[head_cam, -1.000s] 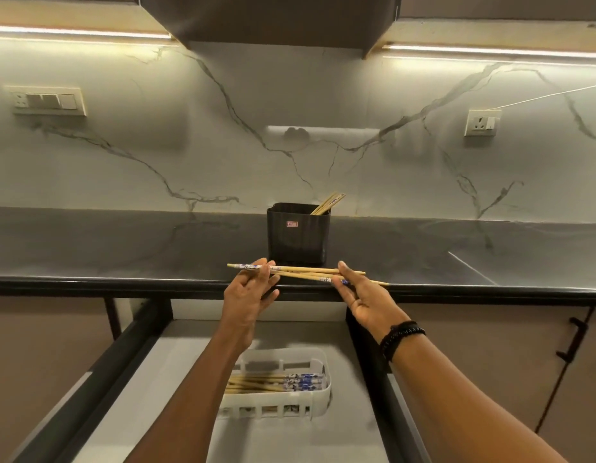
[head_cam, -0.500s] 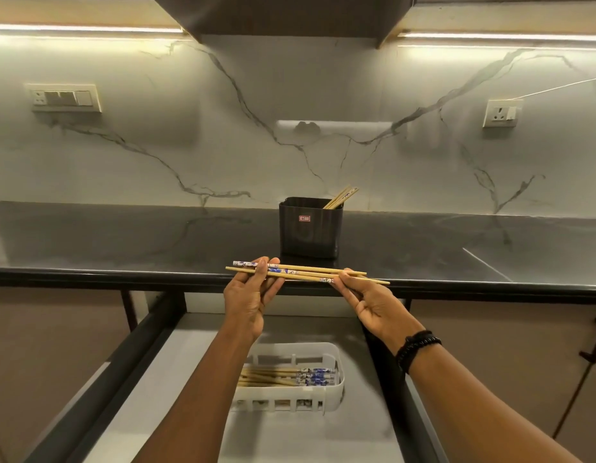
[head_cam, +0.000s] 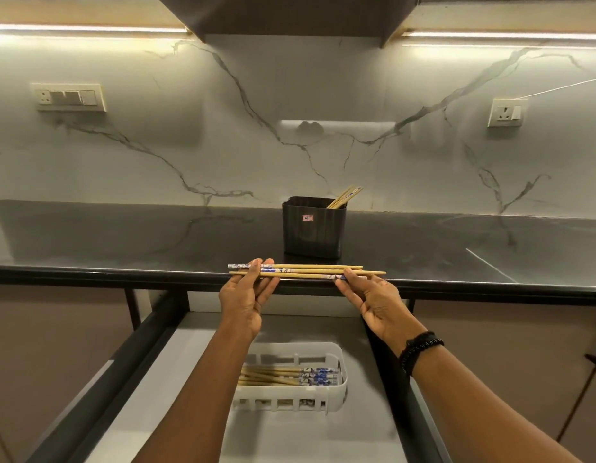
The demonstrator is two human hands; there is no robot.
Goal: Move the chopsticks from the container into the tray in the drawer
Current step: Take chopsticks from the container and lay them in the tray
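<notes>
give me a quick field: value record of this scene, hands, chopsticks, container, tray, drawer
left hand: grips the held chopsticks near their left end
right hand: pinches the same bundle near its right end
held chopsticks: level, over the counter's front edge
container: black, upright on the counter, a few chopsticks left leaning in it
tray: white, slotted, in the drawer, holds several chopsticks lying flat
drawer: pulled open below the hands
wristband: dark beads, right wrist
</notes>
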